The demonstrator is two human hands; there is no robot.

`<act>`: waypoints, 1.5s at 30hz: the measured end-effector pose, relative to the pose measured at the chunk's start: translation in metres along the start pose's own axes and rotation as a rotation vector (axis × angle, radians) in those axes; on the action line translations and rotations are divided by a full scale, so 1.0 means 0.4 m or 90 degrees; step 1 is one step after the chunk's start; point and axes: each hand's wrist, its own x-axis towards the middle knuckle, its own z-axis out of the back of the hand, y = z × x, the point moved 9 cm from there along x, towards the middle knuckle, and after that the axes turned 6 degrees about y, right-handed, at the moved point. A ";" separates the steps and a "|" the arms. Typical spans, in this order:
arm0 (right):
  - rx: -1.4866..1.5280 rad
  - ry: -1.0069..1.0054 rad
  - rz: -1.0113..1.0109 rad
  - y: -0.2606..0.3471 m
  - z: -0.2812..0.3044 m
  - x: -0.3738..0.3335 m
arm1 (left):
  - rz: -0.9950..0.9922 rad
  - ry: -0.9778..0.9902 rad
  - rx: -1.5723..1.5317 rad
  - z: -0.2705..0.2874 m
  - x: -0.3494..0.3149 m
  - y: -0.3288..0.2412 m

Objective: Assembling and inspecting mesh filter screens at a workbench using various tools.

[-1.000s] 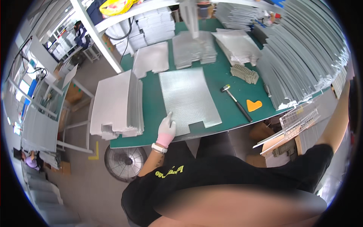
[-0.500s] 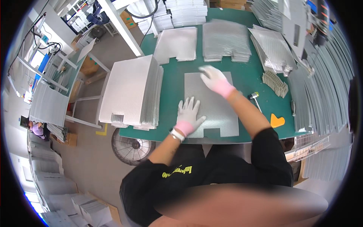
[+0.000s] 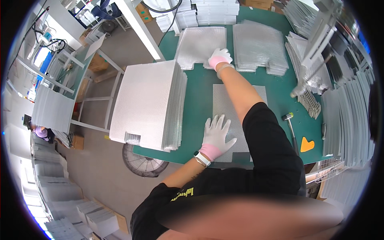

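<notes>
My left hand [image 3: 216, 137], in a white glove with a pink cuff, lies with fingers spread on a grey perforated-looking sheet [image 3: 251, 138]. This sheet has a notch in its near edge and rests on the green table [image 3: 197, 120]. Farther out, my right hand [image 3: 220, 57], gloved the same way, is at the near right corner of a stack of similar silvery sheets [image 3: 202, 44]. Its fingers look slightly bent and apart; no lifted sheet shows in them. My right forearm and sleeve cover part of the sheet under my left hand.
A tall stack of pale sheets [image 3: 144, 100] stands at the left. Another silvery stack [image 3: 260, 46] lies at the back right. On the right are a mallet [image 3: 291, 128], an orange scraper-like piece [image 3: 307, 144] and small grey parts [image 3: 310, 105]. A floor fan [image 3: 145, 162] stands below the table's edge.
My right hand has moved away from above the near sheet, out to the far left stack. The left hand stays flat on the near sheet. The whole view has shifted slightly.
</notes>
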 end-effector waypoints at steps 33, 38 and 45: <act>0.030 0.150 0.010 -0.012 0.002 0.010 | -0.013 -0.023 -0.012 -0.005 0.002 0.001; 0.127 0.041 -0.092 -0.030 0.033 -0.015 | -0.016 -0.019 -0.016 -0.001 0.003 -0.001; 0.183 0.026 -0.094 -0.040 0.056 0.010 | -0.014 -0.005 -0.011 0.001 0.004 0.001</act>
